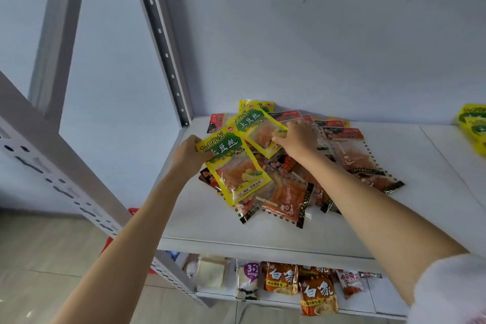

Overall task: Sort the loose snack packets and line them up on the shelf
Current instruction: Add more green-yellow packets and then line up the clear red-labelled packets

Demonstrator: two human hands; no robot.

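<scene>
Left hand point(188, 153) grips a yellow packet point(234, 166); right hand point(298, 137) pinches another yellow packet point(259, 130) just beyond (likely gathering matching ones) above the mixed pile point(302, 187).

Both bare arms reach forward; left hand point(188, 154) and right hand point(298, 137) each pinch with curled fingers.

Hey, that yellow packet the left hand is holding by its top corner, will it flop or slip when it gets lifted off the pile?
The yellow packet looks like thin glossy film, so it would probably bend and droop below the left hand, whose grip is on one corner only. The sheen suggests it may slide easily over the pile of packets. It looks flat and thinly filled, so likely light.
</scene>
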